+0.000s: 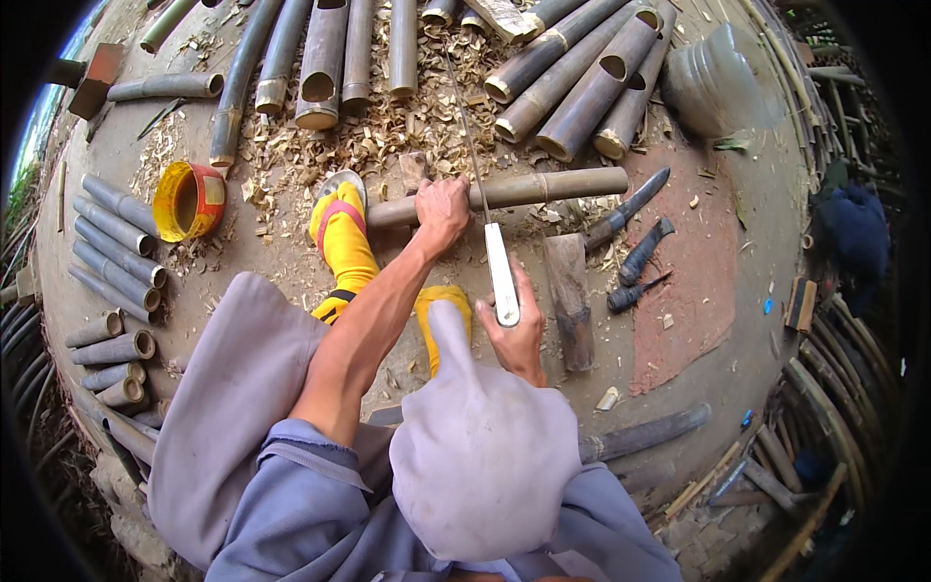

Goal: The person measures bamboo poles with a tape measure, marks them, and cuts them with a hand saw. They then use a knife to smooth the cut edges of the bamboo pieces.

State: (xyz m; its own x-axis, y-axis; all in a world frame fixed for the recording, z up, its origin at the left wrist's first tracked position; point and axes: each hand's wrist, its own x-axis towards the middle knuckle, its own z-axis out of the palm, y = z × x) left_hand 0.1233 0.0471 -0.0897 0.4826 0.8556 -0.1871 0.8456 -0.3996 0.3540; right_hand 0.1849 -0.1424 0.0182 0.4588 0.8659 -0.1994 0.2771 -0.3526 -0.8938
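A length of bamboo lies crosswise in front of me. My left hand is wrapped round it left of the middle. My right hand grips the white handle of a handsaw. The saw's thin dark blade points away from me and crosses the bamboo just right of my left hand; how deep it sits in the bamboo cannot be made out. A small wooden block shows at the bamboo's far side. My foot in a yellow sock and a sandal is at its left end.
Cut bamboo tubes and wood shavings spread along the far side. Right lie a wooden block, a large knife and smaller dark tools. Left are a yellow-red container and short bamboo pieces. A cloudy plastic jug stands far right.
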